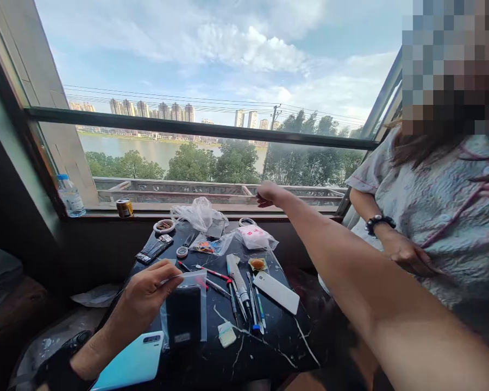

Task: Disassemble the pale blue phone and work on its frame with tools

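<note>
My left hand (149,290) pinches the top edge of a clear zip bag (204,320), thumb against fingers. Inside the bag is a flat black rectangle (183,312) with a small label near its bottom; its exact kind is not clear. Under my left forearm lies a pale blue phone (132,358) with a camera block at its corner. Stretched far forward, my right arm ends in my right hand (268,194) in front of the window, beyond the table's far edge. Its fingers curl downward, closed; whatever they hold, if anything, is hidden.
Tweezers, screwdrivers and a grey-white pen-shaped tool (238,279) crowd the black table (269,353), beside a white phone (276,292). Plastic bags (198,214) lie at the back. On the sill stand a can (124,208) and water bottle (70,196). Another person (432,206) is at right.
</note>
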The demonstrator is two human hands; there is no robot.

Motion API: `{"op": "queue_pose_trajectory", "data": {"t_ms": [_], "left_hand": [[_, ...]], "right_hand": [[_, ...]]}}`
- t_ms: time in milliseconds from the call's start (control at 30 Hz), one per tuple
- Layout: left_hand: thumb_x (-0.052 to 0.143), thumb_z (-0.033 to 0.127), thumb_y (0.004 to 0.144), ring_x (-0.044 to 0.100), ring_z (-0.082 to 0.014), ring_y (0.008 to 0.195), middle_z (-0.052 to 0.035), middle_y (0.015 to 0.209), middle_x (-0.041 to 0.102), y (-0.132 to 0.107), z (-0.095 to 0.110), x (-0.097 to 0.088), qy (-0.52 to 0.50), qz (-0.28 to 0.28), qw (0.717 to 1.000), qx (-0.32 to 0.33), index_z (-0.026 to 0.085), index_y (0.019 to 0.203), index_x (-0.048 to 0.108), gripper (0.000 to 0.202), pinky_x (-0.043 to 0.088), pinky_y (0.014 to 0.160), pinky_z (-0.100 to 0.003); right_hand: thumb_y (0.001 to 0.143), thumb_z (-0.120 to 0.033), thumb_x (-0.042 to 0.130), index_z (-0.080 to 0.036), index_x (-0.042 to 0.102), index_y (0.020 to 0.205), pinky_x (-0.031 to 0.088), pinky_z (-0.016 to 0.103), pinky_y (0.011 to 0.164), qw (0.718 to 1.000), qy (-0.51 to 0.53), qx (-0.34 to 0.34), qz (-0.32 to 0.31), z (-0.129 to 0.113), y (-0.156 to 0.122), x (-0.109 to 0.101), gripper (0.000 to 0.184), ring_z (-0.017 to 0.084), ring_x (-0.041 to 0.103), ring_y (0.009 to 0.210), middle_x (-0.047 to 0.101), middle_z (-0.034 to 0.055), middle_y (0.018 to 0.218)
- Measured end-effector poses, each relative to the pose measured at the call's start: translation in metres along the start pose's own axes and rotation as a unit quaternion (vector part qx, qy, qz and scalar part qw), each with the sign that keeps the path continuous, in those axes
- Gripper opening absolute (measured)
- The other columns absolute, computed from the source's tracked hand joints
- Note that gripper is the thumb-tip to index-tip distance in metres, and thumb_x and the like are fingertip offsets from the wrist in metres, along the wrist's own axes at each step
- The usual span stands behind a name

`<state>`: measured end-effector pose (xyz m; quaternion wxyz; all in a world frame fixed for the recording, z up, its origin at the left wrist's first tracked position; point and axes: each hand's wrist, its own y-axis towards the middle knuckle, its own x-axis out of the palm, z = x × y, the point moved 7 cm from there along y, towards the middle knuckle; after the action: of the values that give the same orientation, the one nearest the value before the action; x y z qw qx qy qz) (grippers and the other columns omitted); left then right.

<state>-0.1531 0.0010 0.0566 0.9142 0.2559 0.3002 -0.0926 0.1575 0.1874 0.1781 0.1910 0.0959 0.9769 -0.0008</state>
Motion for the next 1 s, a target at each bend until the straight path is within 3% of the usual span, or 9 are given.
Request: {"op": "queue_pose_trajectory", "data": {"t_ms": [100,200,267,367,433,467,633,800,1000], "left_hand": [[0.054,0.040,0.096,0.048,-0.0129,0.070,0.0027,0.075,0.052,0.002,0.001,-0.002,-0.026,0.016,0.999,-0.011,0.020,0.073,0.062,0.031,0.038,0.069,-0.025],[0.060,0.040,0.092,0.048,-0.0136,0.071,0.0024,0.074,0.052,0.004,0.000,-0.003,-0.069,0.027,0.997,-0.035,0.019,0.071,0.062,0.029,0.037,0.070,-0.026],[0.062,0.041,0.090,0.048,-0.0141,0.073,0.0021,0.074,0.053,0.005,-0.004,-0.003,-0.082,0.028,0.995,-0.058,0.019,0.073,0.063,0.028,0.036,0.070,-0.026],[0.065,0.045,0.087,0.049,-0.0144,0.074,0.0017,0.074,0.057,0.005,-0.011,-0.004,-0.096,0.019,0.990,-0.100,0.018,0.077,0.066,0.028,0.036,0.069,-0.026],[0.068,0.048,0.085,0.050,-0.0143,0.072,0.0014,0.073,0.059,0.003,-0.015,-0.004,-0.117,0.008,0.985,-0.126,0.018,0.079,0.068,0.031,0.036,0.067,-0.026],[0.069,0.049,0.083,0.050,-0.0141,0.071,0.0013,0.073,0.059,0.002,-0.015,-0.004,-0.130,0.005,0.982,-0.137,0.017,0.080,0.069,0.032,0.037,0.067,-0.026],[0.075,0.054,0.075,0.051,-0.0129,0.065,0.0019,0.069,0.060,-0.005,-0.011,-0.007,-0.206,0.005,0.965,-0.165,0.017,0.080,0.070,0.038,0.038,0.062,-0.024],[0.082,0.052,0.069,0.053,-0.0128,0.064,0.0016,0.066,0.061,-0.008,-0.016,-0.009,-0.260,0.020,0.949,-0.175,0.017,0.076,0.071,0.037,0.043,0.061,-0.023],[0.088,0.045,0.066,0.051,-0.0098,0.064,0.0021,0.065,0.061,-0.009,-0.030,-0.004,-0.298,0.037,0.934,-0.192,0.017,0.071,0.073,0.032,0.042,0.060,-0.017]], "right_hand": [[0.098,-0.035,0.063,-0.017,0.059,0.129,0.057,0.046,0.090,0.995,-0.024,0.020,0.097,0.006,-0.014,-0.073,0.036,0.025,0.065,0.108,0.062,0.0106,0.129],[0.098,-0.035,0.062,-0.017,0.060,0.129,0.057,0.045,0.090,0.992,-0.025,-0.014,0.122,0.007,-0.038,-0.102,0.035,0.024,0.065,0.107,0.062,0.0107,0.129],[0.099,-0.033,0.060,-0.016,0.064,0.125,0.057,0.038,0.088,0.996,-0.017,-0.050,0.070,0.010,-0.059,-0.083,0.031,0.020,0.067,0.101,0.066,0.0106,0.120],[0.084,-0.037,0.079,-0.018,0.075,0.111,0.058,0.031,0.079,0.987,-0.020,-0.102,-0.123,0.016,-0.105,-0.006,0.034,0.020,0.070,0.087,0.074,0.0069,0.096],[0.081,-0.041,0.080,-0.021,0.074,0.118,0.056,0.030,0.081,0.916,-0.090,-0.223,-0.322,0.014,-0.153,0.064,0.043,0.020,0.070,0.094,0.075,0.0063,0.103],[0.082,-0.039,0.078,-0.022,0.073,0.120,0.054,0.029,0.080,0.889,-0.115,-0.276,-0.348,0.013,-0.172,0.088,0.042,0.020,0.069,0.096,0.075,0.0062,0.105],[0.081,-0.015,0.078,-0.018,0.080,0.089,0.044,0.025,0.070,0.882,-0.158,-0.360,-0.258,0.022,-0.203,0.151,0.009,0.016,0.064,0.076,0.073,0.0034,0.084],[0.085,-0.020,0.076,-0.018,0.080,0.087,0.040,0.023,0.065,0.898,-0.166,-0.366,-0.179,0.037,-0.204,0.151,0.005,0.014,0.063,0.072,0.074,0.0023,0.080],[0.087,-0.020,0.073,-0.021,0.082,0.092,0.043,0.021,0.066,0.903,-0.154,-0.362,-0.171,0.042,-0.209,0.142,0.010,0.015,0.068,0.074,0.077,0.0014,0.079]]}}
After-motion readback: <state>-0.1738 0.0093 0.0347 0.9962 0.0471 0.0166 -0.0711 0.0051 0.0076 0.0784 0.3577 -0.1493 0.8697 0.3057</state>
